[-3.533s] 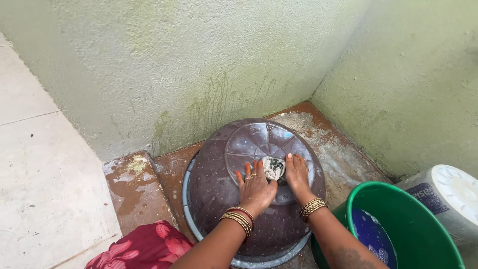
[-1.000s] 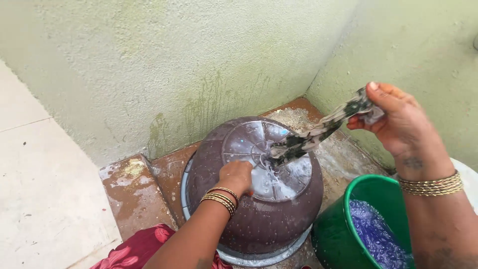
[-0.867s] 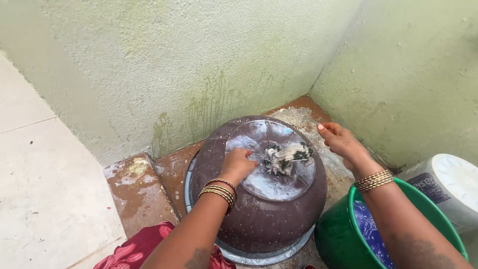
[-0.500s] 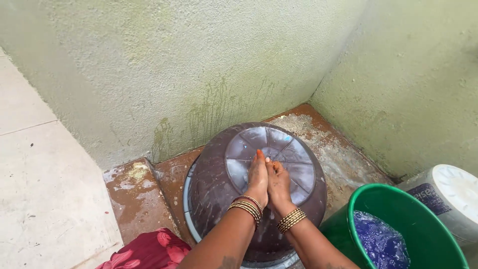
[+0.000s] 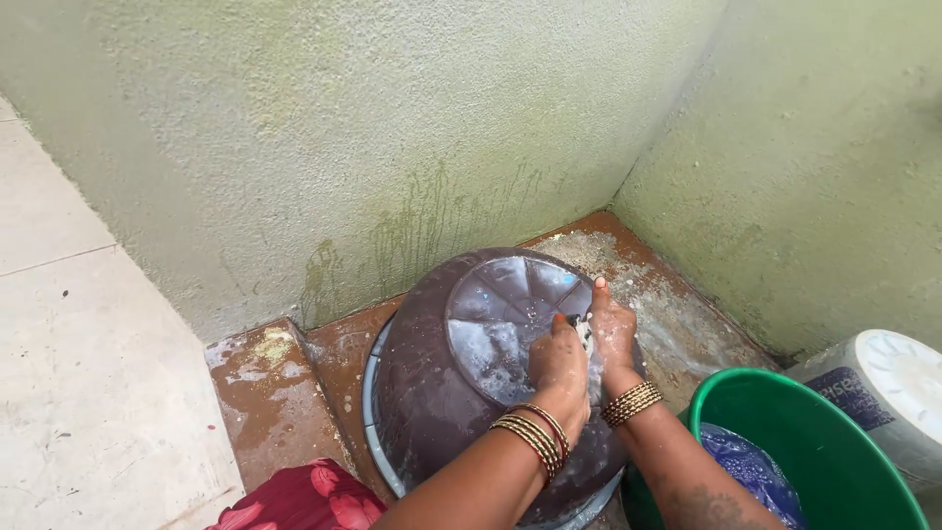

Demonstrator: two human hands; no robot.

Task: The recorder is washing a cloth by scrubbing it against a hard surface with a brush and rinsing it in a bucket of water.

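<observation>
Both hands, left hand (image 5: 557,365) and right hand (image 5: 612,332), press a small cloth (image 5: 585,334) on the upturned brown tub (image 5: 461,393), suds covering only part of its base; whether either grip is closed, cannot tell

brown tub (image 5: 442,393) | upturned, soapy base | cloth (image 5: 585,334), seemingly crumpled on top
</observation>
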